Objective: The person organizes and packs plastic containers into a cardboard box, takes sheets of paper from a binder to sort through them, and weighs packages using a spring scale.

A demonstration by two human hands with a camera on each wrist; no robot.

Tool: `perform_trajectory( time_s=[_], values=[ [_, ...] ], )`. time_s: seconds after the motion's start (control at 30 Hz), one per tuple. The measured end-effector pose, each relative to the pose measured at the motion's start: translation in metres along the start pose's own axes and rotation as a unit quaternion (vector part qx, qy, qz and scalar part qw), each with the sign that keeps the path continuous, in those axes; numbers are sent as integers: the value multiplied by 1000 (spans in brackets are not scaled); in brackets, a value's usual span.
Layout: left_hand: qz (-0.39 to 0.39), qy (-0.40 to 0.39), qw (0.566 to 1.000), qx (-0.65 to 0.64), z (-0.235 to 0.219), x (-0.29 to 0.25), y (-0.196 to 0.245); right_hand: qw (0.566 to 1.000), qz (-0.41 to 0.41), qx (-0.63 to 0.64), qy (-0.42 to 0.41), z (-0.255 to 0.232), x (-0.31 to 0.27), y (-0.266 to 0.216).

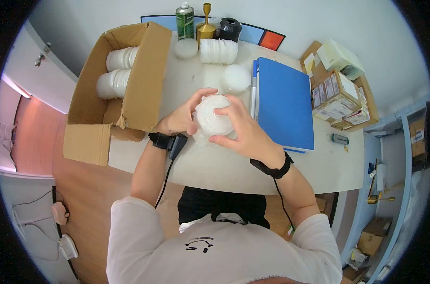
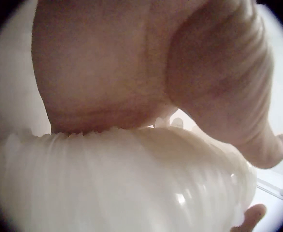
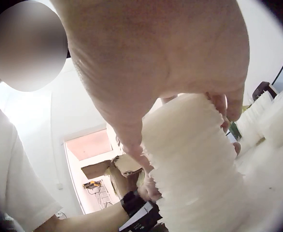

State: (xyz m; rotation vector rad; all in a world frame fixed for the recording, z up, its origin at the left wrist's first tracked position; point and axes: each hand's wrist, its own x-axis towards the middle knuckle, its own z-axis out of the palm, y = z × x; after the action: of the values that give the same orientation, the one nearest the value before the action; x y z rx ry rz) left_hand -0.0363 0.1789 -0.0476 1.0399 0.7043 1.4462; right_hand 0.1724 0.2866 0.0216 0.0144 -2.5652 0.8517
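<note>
A stack of round white translucent pieces (image 1: 213,116) stands upright between both hands on the table; its ridged side fills the lower part of the left wrist view (image 2: 112,183) and the middle of the right wrist view (image 3: 194,159). The left hand (image 1: 182,116) curves round the stack's left side, thumb toward the front. From the right, the right hand (image 1: 243,130) grips the top piece with spread, bent fingers. The stack's base is partly hidden. Behind it are a white round piece (image 1: 235,79), another stack lying on its side (image 1: 218,51) and a translucent disc (image 1: 186,48).
An open cardboard box (image 1: 146,80) holding more white stacks stands at left. Blue binders (image 1: 286,104) lie right of the hands. A spray can (image 1: 184,21), gold candlestick (image 1: 206,29) and black container (image 1: 230,29) stand at the back. Small boxes (image 1: 335,97) are at right.
</note>
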Motion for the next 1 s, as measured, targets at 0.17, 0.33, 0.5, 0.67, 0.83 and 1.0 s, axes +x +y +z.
perform_trajectory(
  time_s=[0.17,0.33,0.5,0.67,0.83,1.0],
  values=[
    [-20,27,996,89,-5,-1,-4,998,53,24,-13,1,0,-7],
    [-28,38,988,146,7,-6,4,991,127,41,14,7,-8,-5],
    [-70,147,933,321,23,-8,1,984,130,-17,119,5,-31,2],
    [-155,253,823,484,70,-31,-5,977,133,33,163,20,-45,1],
    [-154,313,911,218,95,-32,1,981,101,-1,165,20,-45,-25],
    [-204,356,909,78,112,-25,1,981,115,11,155,22,-55,-18]
  ],
)
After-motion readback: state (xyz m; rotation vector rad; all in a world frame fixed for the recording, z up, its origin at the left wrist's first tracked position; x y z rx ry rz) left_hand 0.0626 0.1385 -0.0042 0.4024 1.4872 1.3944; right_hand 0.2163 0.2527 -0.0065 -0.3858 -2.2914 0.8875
